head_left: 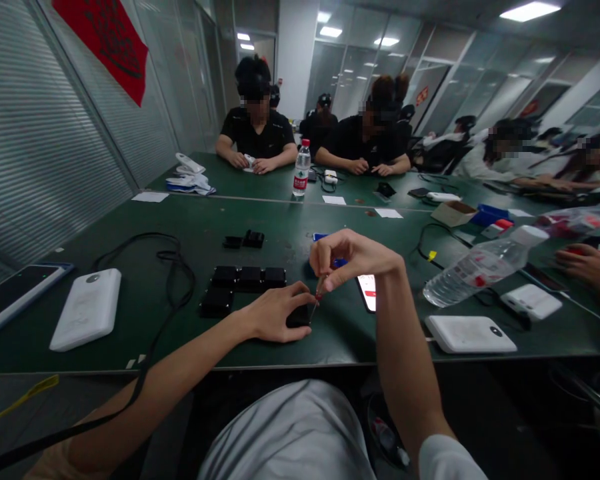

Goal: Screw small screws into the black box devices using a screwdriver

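My left hand (273,315) is closed around a small black box (298,317) near the table's front edge, pressing it against the green tabletop. Above the box's right side, my right hand (347,257) pinches a thin screwdriver (319,295) with a reddish part; its shaft slants down to the box's edge. Whether a screw sits under the tip is too small to tell. Left of my hands, several similar black boxes (251,278) lie grouped together. Beyond them are small open black parts (253,239). A blue object, partly hidden, shows behind my right hand.
A lit phone (367,293) lies right of my hands. Farther right are a tilted water bottle (480,267) and a white power bank (470,335). On the left are another power bank (87,310) and a black cable (173,257). Several people sit around the tables.
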`<state>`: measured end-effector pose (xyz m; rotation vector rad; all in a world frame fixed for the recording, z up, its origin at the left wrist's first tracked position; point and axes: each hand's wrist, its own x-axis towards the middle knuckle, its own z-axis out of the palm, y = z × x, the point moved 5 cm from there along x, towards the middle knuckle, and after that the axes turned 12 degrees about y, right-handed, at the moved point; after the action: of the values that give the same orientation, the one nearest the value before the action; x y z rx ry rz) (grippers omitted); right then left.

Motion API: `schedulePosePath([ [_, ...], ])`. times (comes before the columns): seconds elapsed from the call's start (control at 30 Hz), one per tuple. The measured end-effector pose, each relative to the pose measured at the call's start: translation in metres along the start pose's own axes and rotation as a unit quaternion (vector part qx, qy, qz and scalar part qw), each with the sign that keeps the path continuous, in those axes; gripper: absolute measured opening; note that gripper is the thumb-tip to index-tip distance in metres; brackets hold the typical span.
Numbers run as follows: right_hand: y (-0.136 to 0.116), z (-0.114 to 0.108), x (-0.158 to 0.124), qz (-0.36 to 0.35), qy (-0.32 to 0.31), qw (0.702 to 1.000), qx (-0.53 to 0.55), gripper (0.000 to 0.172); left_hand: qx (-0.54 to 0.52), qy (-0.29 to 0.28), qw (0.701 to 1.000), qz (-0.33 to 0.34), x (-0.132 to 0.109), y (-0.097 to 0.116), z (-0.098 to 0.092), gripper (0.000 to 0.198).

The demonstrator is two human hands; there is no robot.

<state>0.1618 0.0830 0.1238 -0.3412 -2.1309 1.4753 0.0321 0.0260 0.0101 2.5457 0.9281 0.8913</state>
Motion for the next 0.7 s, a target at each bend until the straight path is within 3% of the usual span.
schedulePosePath([
  [0.13,0.020,0.007,0.006,-0.031,-0.083,0.986,0.142,0.031,-0.003,0.009,1.000,0.004,-0.001,-0.001,0.002,0.047],
  [0.3,0.038,0.015,0.000,-0.010,-0.116,0.961,0.251,0.032,0.008,0.004,1.000,0.001,-0.002,-0.002,0.002,0.047],
  [0.47,0.043,0.011,-0.007,0.016,-0.128,0.955,0.266,0.032,-0.014,-0.003,1.000,-0.012,0.000,-0.002,-0.002,0.053],
  [0.7,0.040,0.002,-0.008,-0.053,-0.115,0.970,0.209,0.017,-0.021,-0.005,1.000,-0.015,0.002,0.000,-0.003,0.051],
])
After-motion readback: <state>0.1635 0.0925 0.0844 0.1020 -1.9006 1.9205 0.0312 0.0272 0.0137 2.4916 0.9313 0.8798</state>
